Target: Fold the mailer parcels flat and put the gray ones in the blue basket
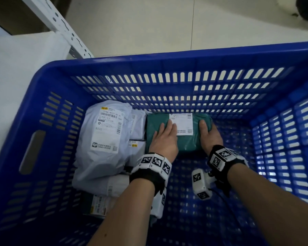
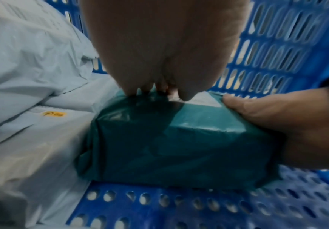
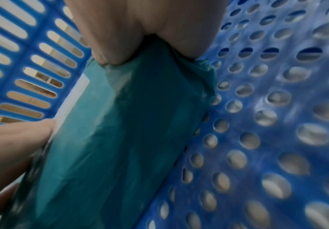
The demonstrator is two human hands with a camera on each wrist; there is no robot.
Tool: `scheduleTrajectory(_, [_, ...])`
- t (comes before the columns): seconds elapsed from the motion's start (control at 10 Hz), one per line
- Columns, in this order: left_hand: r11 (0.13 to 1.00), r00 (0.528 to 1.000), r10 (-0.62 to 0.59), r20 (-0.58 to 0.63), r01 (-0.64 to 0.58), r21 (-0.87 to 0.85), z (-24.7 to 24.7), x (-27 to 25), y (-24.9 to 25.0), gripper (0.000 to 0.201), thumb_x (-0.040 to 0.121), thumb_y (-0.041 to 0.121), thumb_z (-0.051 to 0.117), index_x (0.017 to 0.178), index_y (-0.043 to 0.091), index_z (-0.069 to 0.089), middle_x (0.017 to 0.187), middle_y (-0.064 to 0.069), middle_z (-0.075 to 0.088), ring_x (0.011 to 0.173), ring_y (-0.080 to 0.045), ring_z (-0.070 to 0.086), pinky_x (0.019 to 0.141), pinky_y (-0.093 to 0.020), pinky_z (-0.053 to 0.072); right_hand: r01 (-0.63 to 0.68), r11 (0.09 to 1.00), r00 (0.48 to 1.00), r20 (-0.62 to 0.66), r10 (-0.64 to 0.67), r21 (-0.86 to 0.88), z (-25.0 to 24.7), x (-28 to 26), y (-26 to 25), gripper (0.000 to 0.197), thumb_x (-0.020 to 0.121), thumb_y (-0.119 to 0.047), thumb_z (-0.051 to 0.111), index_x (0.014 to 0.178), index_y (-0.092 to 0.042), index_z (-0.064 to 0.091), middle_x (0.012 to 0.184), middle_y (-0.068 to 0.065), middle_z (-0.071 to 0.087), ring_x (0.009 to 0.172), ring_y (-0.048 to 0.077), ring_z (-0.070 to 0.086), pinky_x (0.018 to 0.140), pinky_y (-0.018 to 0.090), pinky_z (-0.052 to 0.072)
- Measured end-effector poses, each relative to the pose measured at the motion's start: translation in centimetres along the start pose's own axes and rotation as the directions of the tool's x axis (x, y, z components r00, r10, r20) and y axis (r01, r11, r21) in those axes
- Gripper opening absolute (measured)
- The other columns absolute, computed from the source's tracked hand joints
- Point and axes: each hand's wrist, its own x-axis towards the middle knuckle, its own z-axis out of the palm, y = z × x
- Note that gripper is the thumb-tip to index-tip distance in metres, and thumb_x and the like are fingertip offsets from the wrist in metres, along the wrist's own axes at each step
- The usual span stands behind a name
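While gray mailer parcels lay stacked along the left side of the blue basket, a green parcel sat just beside them on the perforated floor, near the far wall. The left hand pressed flat on its top with fingers straight, touching the white label. The right hand gripped the parcel's right end, fingers curled around it.

Right hand grips the end of a green mailer parcel resting on the blue basket's perforated floor; left hand touches its other side.
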Motion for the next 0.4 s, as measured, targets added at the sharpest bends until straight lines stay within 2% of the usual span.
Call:
scheduleTrajectory(0.1, [1.000, 0.999, 0.018, 0.052, -0.018, -0.006, -0.7, 0.1, -0.2, 0.057, 0.104, 0.009, 0.029, 0.157, 0.011, 0.008, 0.166, -0.002, -0.007, 0.152, -0.027, -0.004, 0.123, -0.043, 0.009, -0.039, 0.998, 0.999, 0.014, 0.039, -0.046, -0.1, 0.0, -0.8, 0.071, 0.098, -0.058, 0.034, 0.150, -0.011, 0.029, 0.144, 0.019, 0.047, 0.130, 0.037, 0.046, 0.105, 0.040, 0.037])
scheduleTrajectory(0.2, [1.000, 0.996, 0.018, 0.087, -0.020, 0.020, -1.9, 0.2, -0.1, 0.042, 0.105, 0.012, 0.030, 0.147, 0.005, 0.031, 0.162, -0.008, 0.016, 0.148, -0.031, 0.019, 0.116, -0.046, 0.027, -0.114, 0.986, 0.993, -0.020, 0.112, -0.120, 0.0, -0.2, -2.4, 0.067, 0.101, -0.048, 0.038, 0.150, -0.005, 0.023, 0.148, 0.021, 0.040, 0.133, 0.037, 0.042, 0.106, 0.040, 0.036])
scheduleTrajectory(0.3, [0.993, 0.998, 0.060, -0.008, -0.059, 0.101, -2.4, -0.7, 0.1, 0.029, 0.103, 0.011, 0.035, 0.126, 0.001, 0.050, 0.134, -0.013, 0.047, 0.127, -0.032, 0.043, 0.099, -0.044, 0.041, -0.074, 0.975, 0.996, -0.065, 0.062, -0.211, 0.1, -2.0, -5.1, 0.065, 0.100, -0.031, 0.044, 0.151, -0.002, 0.017, 0.155, 0.018, 0.028, 0.140, 0.032, 0.032, 0.114, 0.038, 0.030])
scheduleTrajectory(0.4, [0.986, 0.995, 0.060, -0.082, -0.047, 0.158, -2.7, -1.8, 0.2, 0.030, 0.100, 0.009, 0.042, 0.128, 0.002, 0.052, 0.130, -0.012, 0.051, 0.124, -0.030, 0.043, 0.100, -0.041, 0.040, 0.096, 0.957, 0.992, -0.047, -0.113, -0.273, 0.0, -4.2, -7.8, 0.065, 0.099, -0.027, 0.044, 0.152, -0.002, 0.016, 0.157, 0.016, 0.024, 0.143, 0.031, 0.026, 0.117, 0.039, 0.026])
